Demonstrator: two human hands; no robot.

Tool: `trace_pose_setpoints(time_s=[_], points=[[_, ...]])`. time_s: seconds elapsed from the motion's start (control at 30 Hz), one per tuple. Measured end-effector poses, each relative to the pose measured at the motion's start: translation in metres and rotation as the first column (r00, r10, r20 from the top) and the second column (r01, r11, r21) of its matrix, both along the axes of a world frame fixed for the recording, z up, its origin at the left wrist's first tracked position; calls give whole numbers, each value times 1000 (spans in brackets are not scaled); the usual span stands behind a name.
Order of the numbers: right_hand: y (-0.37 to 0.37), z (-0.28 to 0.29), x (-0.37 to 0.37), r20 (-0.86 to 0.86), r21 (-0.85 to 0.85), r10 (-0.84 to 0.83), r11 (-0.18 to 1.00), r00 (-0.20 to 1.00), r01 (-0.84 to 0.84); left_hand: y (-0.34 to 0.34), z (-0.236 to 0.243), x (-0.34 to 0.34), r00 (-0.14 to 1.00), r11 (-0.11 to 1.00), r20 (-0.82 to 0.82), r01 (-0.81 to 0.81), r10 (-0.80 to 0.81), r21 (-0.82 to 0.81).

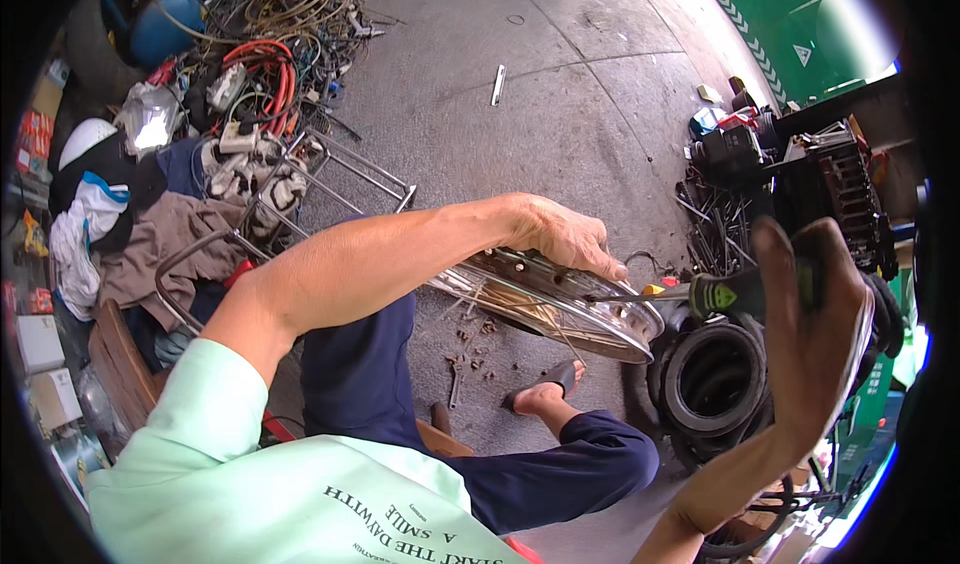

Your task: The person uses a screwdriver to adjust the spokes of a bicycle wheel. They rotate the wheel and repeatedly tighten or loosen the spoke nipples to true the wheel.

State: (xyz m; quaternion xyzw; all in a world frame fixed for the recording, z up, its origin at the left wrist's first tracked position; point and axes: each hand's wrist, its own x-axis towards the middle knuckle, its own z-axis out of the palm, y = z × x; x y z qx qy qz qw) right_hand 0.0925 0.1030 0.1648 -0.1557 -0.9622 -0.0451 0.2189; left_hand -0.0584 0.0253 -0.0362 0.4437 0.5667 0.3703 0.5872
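Silver wheel rim [548,276] tilted in front of legs; L hand [565,239] closed on its upper edge, R hand [815,284] wrapped round screwdriver [722,295] w/ shaft reaching rim. Tyres [680,389] near its R edge; concrete flr [450,149] spreads wide beyond.

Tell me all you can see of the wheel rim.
The wheel rim looks like shiny silvery metal, its band pierced by holes, with thin spoke-like rods inside. It tilts over the grey floor, its support unclear. The left hand holds its upper edge; the screwdriver reaches to it, tip contact unclear.
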Motion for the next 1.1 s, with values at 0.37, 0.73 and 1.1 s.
trace_pose_setpoints(time_s=[0.37, 0.73, 1.1], points=[[14, -1, 6, 0, -428, 337, 851, 941, -305, 8, -3, -1, 992, 997, -109, 71, -69, 16], [34, 3, -7, 8, -535, 495, 736, 869, -415, 5, 0, -4, 998, 998, -14, 63, -64, -17], [27, -63, -21, -807, -584, -31, 198, 590, -787, 13, -6, 7, 985, 992, -171, 26, -5, 121]])
